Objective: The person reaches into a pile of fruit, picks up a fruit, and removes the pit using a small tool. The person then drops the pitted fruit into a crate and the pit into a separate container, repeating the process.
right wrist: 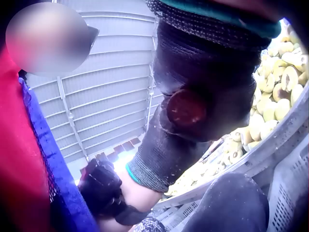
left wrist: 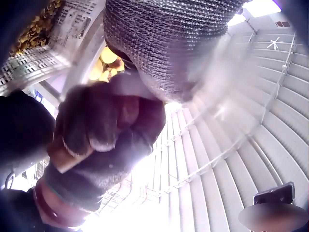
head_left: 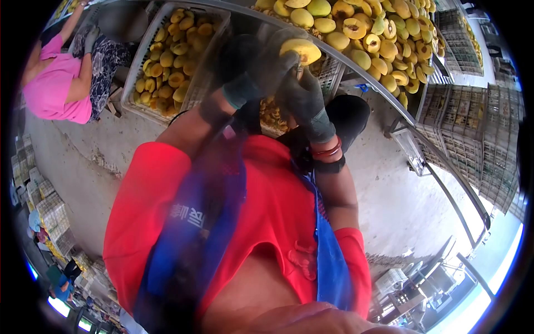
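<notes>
My gloved left hand (head_left: 266,64) grips a yellow peach (head_left: 301,50), which shows a paler patch on its upper side. Close below it, my gloved right hand (head_left: 305,100) holds a tool by its wooden handle (left wrist: 67,158). The round butt of that handle (right wrist: 187,107) sticks out of the fist in the right wrist view. Fingers hide the tool's working end, so I cannot tell its kind. In the left wrist view the knitted glove of the left hand (left wrist: 166,43) fills the top, with the right hand (left wrist: 104,121) beneath.
A metal-edged table (head_left: 384,92) bears a heap of halved and whole peaches (head_left: 384,33). At left stands a white crate (head_left: 219,33) of peaches; scraps (head_left: 270,114) lie low between the knees. Stacked crates (head_left: 473,133) stand right, and a person in pink (head_left: 58,86) sits left.
</notes>
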The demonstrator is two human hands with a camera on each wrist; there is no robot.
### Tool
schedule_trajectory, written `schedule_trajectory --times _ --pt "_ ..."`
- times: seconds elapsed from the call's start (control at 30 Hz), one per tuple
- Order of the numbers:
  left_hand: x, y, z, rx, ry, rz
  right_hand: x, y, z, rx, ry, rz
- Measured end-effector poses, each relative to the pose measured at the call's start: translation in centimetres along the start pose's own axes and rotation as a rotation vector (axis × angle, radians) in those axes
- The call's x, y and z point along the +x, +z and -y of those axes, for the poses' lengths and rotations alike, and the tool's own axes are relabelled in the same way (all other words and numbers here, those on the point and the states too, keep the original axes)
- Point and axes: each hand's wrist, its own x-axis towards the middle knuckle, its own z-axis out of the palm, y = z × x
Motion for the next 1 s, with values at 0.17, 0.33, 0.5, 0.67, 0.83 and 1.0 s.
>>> schedule_trajectory --times 0.17,0.33,0.5,0.67,0.83,1.0 --pt "0.6 -1.6 -0.6 -0.066 -0.014 0.113 -1.7 0.2 2.8 0.183 0.209 0.136" --pt "-0.3 -1.9 1.5 -0.146 -0.047 0.262 -1.8 -1.7 2.4 0.459 0.43 0.311" --pt "-1.8 -0.2 5.6 -0.196 -0.104 0.358 -1.6 -2.7 0.4 0.599 0.57 0.475" --pt "-1.6 -0.9 2.3 -0.484 -0.303 0.159 -1.3 -1.1 -0.1 0.476 0.373 0.331" --pt "-2.4 -1.4 3.9 -0.224 -0.308 -0.117 0.2 0.2 0.0 0.345 0.393 0.299" --pt "-5.3 -11.1 8.6 0.607 -0.215 -0.448 -0.3 -0.5 -1.2 0.22 0.289 0.281"
